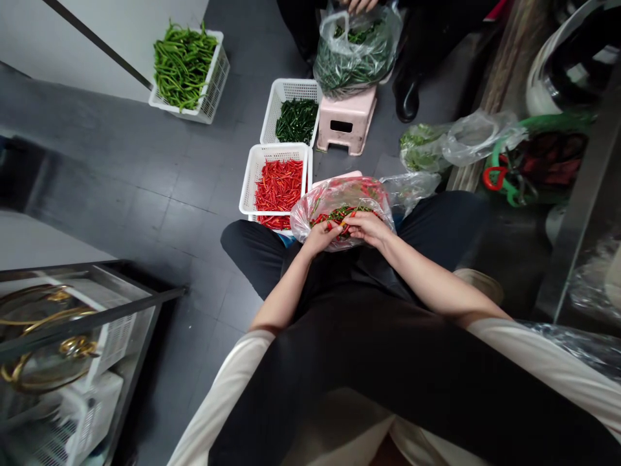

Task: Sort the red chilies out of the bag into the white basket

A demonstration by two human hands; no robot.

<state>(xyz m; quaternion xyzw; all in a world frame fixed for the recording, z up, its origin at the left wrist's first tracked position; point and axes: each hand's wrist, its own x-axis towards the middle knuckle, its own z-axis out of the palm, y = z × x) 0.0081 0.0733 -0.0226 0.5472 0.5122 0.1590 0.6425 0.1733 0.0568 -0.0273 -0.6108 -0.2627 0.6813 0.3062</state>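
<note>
My left hand [320, 238] and my right hand [369, 228] meet over an opened clear plastic bag [303, 210] in front of my lap. Red chilies with green stems [339, 214] fill the bag. Red bits show between the closed fingers of my left hand. My right hand pinches a small chili, its fingertips nearly touching the left ones. Just left of the bag, a white basket [248, 188] holds red chilies [279, 186], stacked on another basket with more red chilies. Which end of the pinched chili each hand has is too small to tell.
A white basket [272, 116] holds dark green chilies; another [219, 77] holds long green peppers. Across from me, a person's hand [361, 5] rests at a bag of green chilies [356, 61] on a pink stool [347, 123]. Red-handled scissors [495, 178] lie right; a metal rack [145, 301] stands left.
</note>
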